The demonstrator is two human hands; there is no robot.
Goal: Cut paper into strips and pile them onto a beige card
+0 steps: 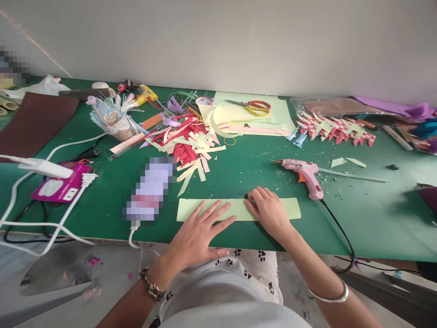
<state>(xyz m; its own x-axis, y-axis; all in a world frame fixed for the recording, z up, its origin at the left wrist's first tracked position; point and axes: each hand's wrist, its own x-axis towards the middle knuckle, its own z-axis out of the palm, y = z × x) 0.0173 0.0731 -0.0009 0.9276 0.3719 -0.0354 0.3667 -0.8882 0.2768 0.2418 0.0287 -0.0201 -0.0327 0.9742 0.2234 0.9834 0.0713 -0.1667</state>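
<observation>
A long pale green paper strip (241,209) lies flat along the near edge of the green table. My left hand (205,228) rests on its left part, fingers spread, with the thumb off the paper near the table edge. Toward the strip's right part, my right hand (268,209) presses on the paper with its fingers curled and drawn together. A small dark thing shows by its fingertips at the upper edge; whether the hand grips it is hidden. To the right of that hand lies a pink glue gun (305,175) with a glue stick in its back.
Red and cream paper strips (187,146) are heaped behind the green strip. Scissors (257,108) lie on paper sheets farther back. At the left are a phone (149,189) on a cable and a magenta power strip (63,184). A woven paper piece (336,129) sits back right.
</observation>
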